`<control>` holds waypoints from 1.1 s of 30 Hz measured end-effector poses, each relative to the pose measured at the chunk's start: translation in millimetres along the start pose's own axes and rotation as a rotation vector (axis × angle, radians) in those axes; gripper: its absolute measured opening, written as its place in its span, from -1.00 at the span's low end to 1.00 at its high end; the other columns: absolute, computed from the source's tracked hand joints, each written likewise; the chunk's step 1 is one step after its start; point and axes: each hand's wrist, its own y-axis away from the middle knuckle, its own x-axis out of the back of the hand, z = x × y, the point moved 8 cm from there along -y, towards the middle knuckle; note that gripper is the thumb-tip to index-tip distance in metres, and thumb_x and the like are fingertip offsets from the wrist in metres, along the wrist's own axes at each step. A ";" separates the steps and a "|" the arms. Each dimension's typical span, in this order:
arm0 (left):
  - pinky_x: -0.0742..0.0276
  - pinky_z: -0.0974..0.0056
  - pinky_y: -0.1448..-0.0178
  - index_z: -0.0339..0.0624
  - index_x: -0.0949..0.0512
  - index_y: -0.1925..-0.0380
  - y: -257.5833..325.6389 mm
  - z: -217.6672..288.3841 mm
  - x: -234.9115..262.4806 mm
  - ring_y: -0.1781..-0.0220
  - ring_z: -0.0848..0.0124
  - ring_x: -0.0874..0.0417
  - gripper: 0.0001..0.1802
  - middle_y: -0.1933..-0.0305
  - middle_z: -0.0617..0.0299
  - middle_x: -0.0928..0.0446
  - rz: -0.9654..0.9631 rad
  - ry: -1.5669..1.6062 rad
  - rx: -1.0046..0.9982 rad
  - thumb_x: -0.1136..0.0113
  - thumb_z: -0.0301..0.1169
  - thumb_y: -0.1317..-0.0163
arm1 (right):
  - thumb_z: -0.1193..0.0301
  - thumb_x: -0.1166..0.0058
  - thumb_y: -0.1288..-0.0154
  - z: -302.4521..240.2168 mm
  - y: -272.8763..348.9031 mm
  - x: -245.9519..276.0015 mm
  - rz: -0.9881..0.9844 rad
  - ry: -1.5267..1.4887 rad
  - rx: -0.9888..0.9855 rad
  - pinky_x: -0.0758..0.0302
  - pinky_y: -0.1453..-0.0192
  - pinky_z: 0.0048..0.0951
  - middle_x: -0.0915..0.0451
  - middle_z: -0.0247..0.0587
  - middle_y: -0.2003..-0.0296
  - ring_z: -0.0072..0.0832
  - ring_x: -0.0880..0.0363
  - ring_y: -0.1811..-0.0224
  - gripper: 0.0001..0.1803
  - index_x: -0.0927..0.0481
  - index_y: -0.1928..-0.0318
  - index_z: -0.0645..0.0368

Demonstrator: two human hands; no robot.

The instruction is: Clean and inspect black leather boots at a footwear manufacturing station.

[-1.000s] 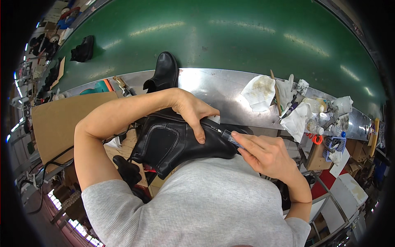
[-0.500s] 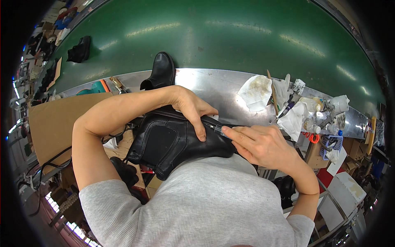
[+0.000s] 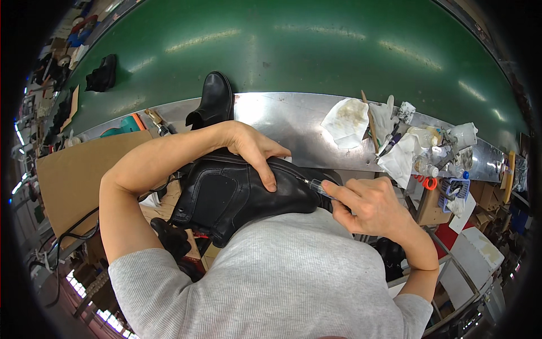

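A black ankle boot (image 3: 237, 198) lies on its side against my chest. My left hand (image 3: 257, 151) rests on top of it, fingers curled over its upper edge and pressing it down. My right hand (image 3: 370, 206) pinches a thin clear pen-like tool (image 3: 316, 186) whose tip touches the boot near its toe end. A second black boot (image 3: 212, 101) stands upright on the steel ledge just beyond my left wrist.
A steel ledge (image 3: 293, 121) runs along a green conveyor belt (image 3: 282, 45). White rags (image 3: 347, 121), bottles (image 3: 429, 164) and brushes crowd the ledge at right. Another dark boot (image 3: 101, 73) rides the belt at far left. A cardboard sheet (image 3: 68, 175) lies at left.
My right hand has shifted slightly right and down along the boot with the tool. My left hand stays on the boot.
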 end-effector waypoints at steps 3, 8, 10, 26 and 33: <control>-0.52 0.32 -0.01 -0.58 -0.22 -0.03 -0.1 -0.8 0.7 0.04 0.15 -0.55 -0.17 0.08 -0.20 -0.45 0.008 0.022 -0.032 -0.39 -0.23 0.12 | 0.55 -0.13 0.19 4.2 10.8 0.3 0.016 -0.042 -0.056 -0.27 0.72 -0.45 -0.34 -0.35 0.74 -0.49 -0.35 0.77 -0.63 -0.57 0.22 0.20; -0.50 0.32 -0.04 -0.59 -0.20 -0.04 1.6 -9.1 2.4 0.00 0.13 -0.54 -0.13 0.05 -0.21 -0.43 0.066 0.032 -0.036 -0.40 -0.20 0.14 | 0.55 -0.13 0.17 7.7 26.1 0.6 0.049 -0.099 -0.125 -0.25 0.71 -0.44 -0.36 -0.32 0.74 -0.47 -0.34 0.78 -0.64 -0.59 0.22 0.21; -0.49 0.32 -0.06 -0.58 -0.20 -0.05 1.6 -10.3 3.4 -0.03 0.13 -0.52 -0.11 0.02 -0.23 -0.41 0.078 0.054 -0.059 -0.41 -0.19 0.15 | 0.55 -0.14 0.17 9.3 32.2 -0.3 0.067 -0.119 -0.152 -0.25 0.70 -0.44 -0.36 -0.31 0.74 -0.46 -0.34 0.78 -0.64 -0.59 0.21 0.21; -0.39 0.34 -0.15 -0.49 -0.20 -0.11 3.9 -36.6 -1.2 -0.10 0.18 -0.45 -0.09 -0.05 -0.17 -0.38 0.160 0.241 -0.102 -0.45 -0.21 0.18 | 0.57 -0.14 0.13 27.9 73.5 -16.6 0.104 -0.406 -0.399 -0.34 0.59 -0.47 -0.53 -0.18 0.61 -0.40 -0.45 0.69 -0.63 -0.62 0.18 0.20; -0.36 0.27 -0.15 -0.32 -0.16 -0.19 17.5 26.1 5.0 -0.10 0.26 -0.43 -0.05 -0.05 0.01 -0.40 0.185 -0.024 -0.463 -0.48 -0.39 0.23 | 0.57 -0.13 0.08 50.0 48.3 1.2 0.237 -0.468 -0.372 -0.47 0.43 -0.48 -0.61 -0.12 0.48 -0.41 -0.57 0.55 -0.62 -0.60 0.13 0.24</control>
